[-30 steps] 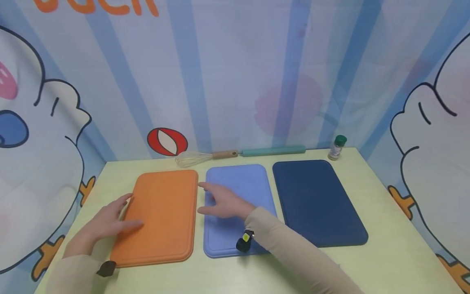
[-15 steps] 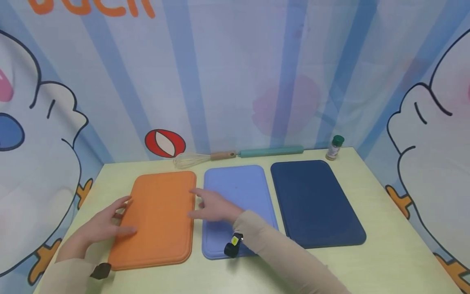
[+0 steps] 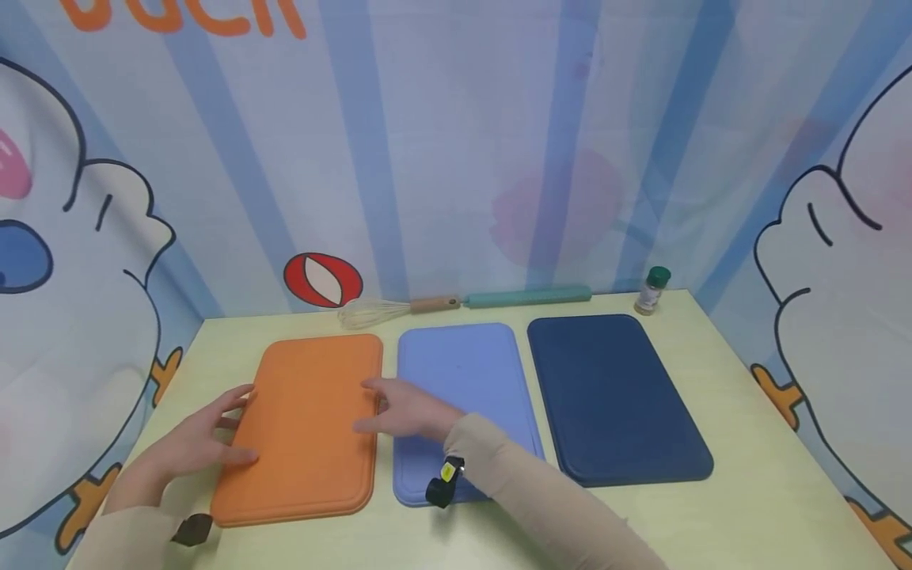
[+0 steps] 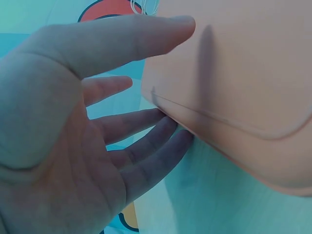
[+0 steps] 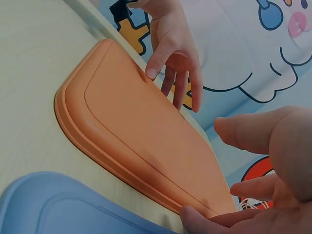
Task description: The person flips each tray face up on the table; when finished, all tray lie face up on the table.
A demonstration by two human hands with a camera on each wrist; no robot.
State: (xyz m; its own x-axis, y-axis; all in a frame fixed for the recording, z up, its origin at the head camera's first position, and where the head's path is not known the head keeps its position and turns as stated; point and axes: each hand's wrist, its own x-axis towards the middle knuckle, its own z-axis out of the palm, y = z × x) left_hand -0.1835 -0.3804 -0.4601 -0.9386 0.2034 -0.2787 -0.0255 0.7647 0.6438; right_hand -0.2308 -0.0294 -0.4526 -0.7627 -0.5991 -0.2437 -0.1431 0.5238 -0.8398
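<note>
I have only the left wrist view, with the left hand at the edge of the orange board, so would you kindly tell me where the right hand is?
Observer: In the head view, the right hand is at the orange board's opposite long edge, facing the left hand.
Operator: Thank you; may I ask what lies next to the board on that side?
Observer: A light blue board, with a narrow strip of table between the two.
Operator: And would you tell me whether anything stands upright on the table?
Observer: Yes, a small bottle with a green cap stands near the table's back right corner.
</note>
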